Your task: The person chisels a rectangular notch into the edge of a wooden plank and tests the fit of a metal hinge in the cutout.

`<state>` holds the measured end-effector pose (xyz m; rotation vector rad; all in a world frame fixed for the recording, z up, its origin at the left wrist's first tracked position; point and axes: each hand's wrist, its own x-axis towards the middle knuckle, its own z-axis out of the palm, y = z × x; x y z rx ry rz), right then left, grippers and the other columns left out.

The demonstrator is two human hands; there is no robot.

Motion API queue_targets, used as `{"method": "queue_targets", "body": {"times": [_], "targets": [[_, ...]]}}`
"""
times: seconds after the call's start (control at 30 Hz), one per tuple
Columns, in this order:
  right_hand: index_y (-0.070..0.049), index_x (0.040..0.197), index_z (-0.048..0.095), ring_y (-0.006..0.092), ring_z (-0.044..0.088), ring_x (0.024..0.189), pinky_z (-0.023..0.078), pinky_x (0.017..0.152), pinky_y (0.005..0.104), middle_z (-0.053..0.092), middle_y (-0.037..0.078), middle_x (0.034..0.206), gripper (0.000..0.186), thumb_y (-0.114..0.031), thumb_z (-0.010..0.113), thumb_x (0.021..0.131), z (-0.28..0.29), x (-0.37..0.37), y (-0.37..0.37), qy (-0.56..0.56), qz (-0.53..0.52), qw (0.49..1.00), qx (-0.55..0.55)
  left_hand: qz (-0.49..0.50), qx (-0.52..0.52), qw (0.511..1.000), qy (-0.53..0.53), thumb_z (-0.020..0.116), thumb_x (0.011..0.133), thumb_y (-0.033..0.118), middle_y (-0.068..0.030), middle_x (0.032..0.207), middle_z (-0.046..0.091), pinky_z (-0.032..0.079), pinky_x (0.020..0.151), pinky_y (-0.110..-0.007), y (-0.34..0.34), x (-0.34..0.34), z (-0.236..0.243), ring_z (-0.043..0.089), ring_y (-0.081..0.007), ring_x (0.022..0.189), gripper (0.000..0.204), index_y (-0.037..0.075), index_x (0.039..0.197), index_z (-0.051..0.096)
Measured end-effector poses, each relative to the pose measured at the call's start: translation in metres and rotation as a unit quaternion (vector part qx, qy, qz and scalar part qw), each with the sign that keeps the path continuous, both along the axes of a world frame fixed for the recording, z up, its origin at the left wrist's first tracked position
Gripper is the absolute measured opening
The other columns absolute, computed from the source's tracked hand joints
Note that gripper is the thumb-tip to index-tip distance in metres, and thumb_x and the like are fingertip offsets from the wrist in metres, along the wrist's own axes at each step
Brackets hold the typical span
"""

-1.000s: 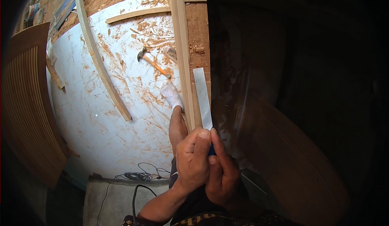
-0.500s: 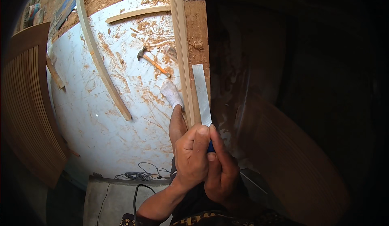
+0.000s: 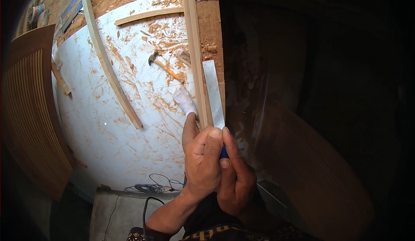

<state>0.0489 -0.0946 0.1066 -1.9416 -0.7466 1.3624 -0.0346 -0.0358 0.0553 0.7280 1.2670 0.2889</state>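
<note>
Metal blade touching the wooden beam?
Cannot tell. The head view looks down on the metal blade, which overlaps the wooden beam; any contact or gap underneath is hidden.

I count my two hands, one blue-handled metal blade, one orange-handled claw hammer, one white-socked foot and two grooved brown panels.

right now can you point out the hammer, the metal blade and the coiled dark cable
Hammer [image 3: 167,70], head view: middle of its orange handle.
Metal blade [image 3: 214,94], head view: middle of its flat face.
Coiled cable [image 3: 149,188], head view: loops of the coil.
</note>
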Motion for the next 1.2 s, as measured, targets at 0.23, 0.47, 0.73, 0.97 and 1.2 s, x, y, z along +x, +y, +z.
{"method": "queue_targets", "body": {"times": [0.23, 0.47, 0.73, 0.97, 1.2], "targets": [[0.011, 0.154, 0.041, 0.0357, 0.049, 0.145, 0.038, 0.121, 0.0419, 0.05, 0.031, 0.154, 0.05, -0.014, 0.037, 0.112, -0.001, 0.0, 0.0, 0.002, -0.004, 1.0, 0.005, 0.013, -0.003, 1.0, -0.012, 0.042, 0.111, 0.031, -0.0034, 0.065, 0.049, 0.014, 0.125, -0.058, 0.001, 0.002, 0.003, 0.047, -0.0225, 0.069, 0.045, 0.006, 0.076, 0.055], [0.011, 0.154, 0.041, 0.0352, 0.048, 0.146, 0.037, 0.122, 0.0416, 0.05, 0.031, 0.153, 0.049, -0.013, 0.038, 0.111, 0.006, 0.001, 0.006, -0.004, 0.007, 1.0, -0.013, 0.024, -0.024, 0.999, -0.004, 0.042, 0.112, 0.033, -0.0061, 0.071, 0.053, 0.017, 0.123, -0.056, -0.006, 0.0, 0.004, 0.051, -0.0271, 0.089, 0.048, 0.004, 0.078, 0.059], [0.011, 0.155, 0.04, 0.0356, 0.048, 0.146, 0.038, 0.121, 0.0417, 0.05, 0.031, 0.153, 0.05, -0.013, 0.038, 0.111, 0.001, 0.003, -0.002, 0.008, -0.009, 1.0, 0.007, 0.03, -0.009, 1.0, -0.007, 0.042, 0.112, 0.032, -0.004, 0.066, 0.051, 0.018, 0.123, -0.056, 0.0, 0.006, 0.0, 0.048, -0.0239, 0.073, 0.046, 0.005, 0.077, 0.057], [0.013, 0.154, 0.039, 0.0352, 0.047, 0.147, 0.037, 0.122, 0.0415, 0.049, 0.032, 0.154, 0.05, -0.012, 0.037, 0.111, 0.0, 0.001, 0.012, 0.019, -0.019, 1.0, 0.014, 0.039, -0.011, 0.999, -0.019, 0.042, 0.112, 0.03, -0.0025, 0.065, 0.048, 0.024, 0.118, -0.053, 0.009, 0.007, 0.003, 0.042, -0.0207, 0.065, 0.044, 0.008, 0.075, 0.052], [0.013, 0.155, 0.039, 0.0352, 0.047, 0.147, 0.037, 0.122, 0.0413, 0.049, 0.032, 0.154, 0.05, -0.013, 0.037, 0.111, -0.004, 0.0, 0.005, 0.015, -0.015, 0.999, 0.037, 0.021, 0.009, 1.0, -0.017, 0.042, 0.111, 0.03, -0.0034, 0.066, 0.048, 0.032, 0.108, -0.048, 0.009, 0.004, 0.001, 0.043, -0.0207, 0.066, 0.044, 0.007, 0.075, 0.053]]}}
